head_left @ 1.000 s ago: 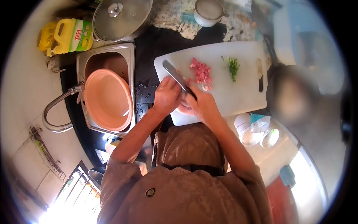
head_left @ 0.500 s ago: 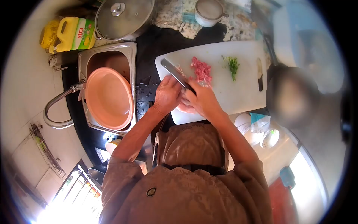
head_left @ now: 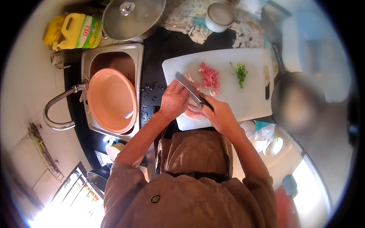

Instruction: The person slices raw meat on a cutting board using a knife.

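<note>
My right hand [head_left: 219, 116] is closed round the black handle of a kitchen knife [head_left: 188, 86]. Its blade slants up and left, right beside the fingers of my left hand [head_left: 174, 100]. Those fingers hold down a piece of raw meat [head_left: 194, 113] near the front left of the white cutting board [head_left: 235, 102]; part of the meat is hidden under the hands and blade. Small pale bits lie by the blade. Beyond it is a heap of chopped red meat [head_left: 210, 76], and farther right a small pile of chopped greens [head_left: 240, 74].
Left of the board, a steel sink [head_left: 138, 57] holds an orange basin [head_left: 110, 100] under a curved faucet [head_left: 51, 114]. A lidded pot [head_left: 133, 22], a yellow jug [head_left: 78, 32] and a small white pot [head_left: 219, 19] stand behind. A dark pan [head_left: 298, 102] is at the right.
The view has shifted slightly, so the board appears lower. My right hand has pulled the knife a little toward the right and away from my left fingertips, showing more blade and pale bits.
</note>
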`<state>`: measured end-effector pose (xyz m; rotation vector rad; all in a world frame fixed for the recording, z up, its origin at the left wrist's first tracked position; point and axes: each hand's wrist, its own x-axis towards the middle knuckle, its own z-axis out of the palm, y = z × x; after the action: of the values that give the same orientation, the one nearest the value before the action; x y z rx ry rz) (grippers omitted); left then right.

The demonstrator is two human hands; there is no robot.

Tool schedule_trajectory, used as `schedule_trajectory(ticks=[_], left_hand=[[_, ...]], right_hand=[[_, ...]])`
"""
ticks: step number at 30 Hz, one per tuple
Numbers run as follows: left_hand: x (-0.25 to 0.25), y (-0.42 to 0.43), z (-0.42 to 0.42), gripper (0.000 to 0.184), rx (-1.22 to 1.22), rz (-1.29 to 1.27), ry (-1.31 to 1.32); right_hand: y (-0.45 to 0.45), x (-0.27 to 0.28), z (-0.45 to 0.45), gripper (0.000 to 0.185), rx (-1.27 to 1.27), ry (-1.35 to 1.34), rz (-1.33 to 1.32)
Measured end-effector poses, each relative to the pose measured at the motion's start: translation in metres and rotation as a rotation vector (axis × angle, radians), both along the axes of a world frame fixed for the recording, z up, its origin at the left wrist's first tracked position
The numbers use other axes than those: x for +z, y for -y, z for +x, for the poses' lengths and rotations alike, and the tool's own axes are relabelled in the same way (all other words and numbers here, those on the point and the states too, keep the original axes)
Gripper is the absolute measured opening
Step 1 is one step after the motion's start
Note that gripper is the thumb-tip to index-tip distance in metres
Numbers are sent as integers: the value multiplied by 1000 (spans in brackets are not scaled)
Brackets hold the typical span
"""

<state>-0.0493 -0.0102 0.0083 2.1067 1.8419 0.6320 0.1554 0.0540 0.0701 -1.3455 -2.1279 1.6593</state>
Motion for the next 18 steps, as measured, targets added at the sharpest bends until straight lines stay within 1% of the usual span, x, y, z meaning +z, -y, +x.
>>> schedule_trajectory(ticks=[2,3,5,6,8,9,11,12,14,15,17,18], left_hand=[[1,5,4,30,14,-11,-6],[2,4,4,29,22,-40,38],[0,2,0,29,16,-57,77],[2,7,0,29,6,-69,74],[0,3,0,26,0,-45,34],[-2,3,-1,24,0,-66,19],[-7,5,-2,24,-7,-54,24],[-5,4,-3,24,-9,-46,27],[-1,1,0,25,12,-58,25],[0,0,0,25,13,-22,52],[1,-2,1,26,18,11,80],[1,-3,1,29,12,41,95]], right_hand=[[12,0,9,27,-31,51,-154],[13,-21,4,27,0,-44,13],[-7,-16,-18,28,128,-105,211],[-4,-20,-28,28,117,-107,200],[-5,-31,-42,30,13,-58,124],[-8,-31,-43,30,8,-59,140],[-5,-28,-43,30,-47,-63,12],[-1,-32,-41,30,-49,-69,16],[2,-45,-33,31,-163,-141,33],[3,-40,-26,31,-159,-147,34],[6,-22,-5,29,-353,-137,-440],[4,-20,3,29,-347,-139,-441]])
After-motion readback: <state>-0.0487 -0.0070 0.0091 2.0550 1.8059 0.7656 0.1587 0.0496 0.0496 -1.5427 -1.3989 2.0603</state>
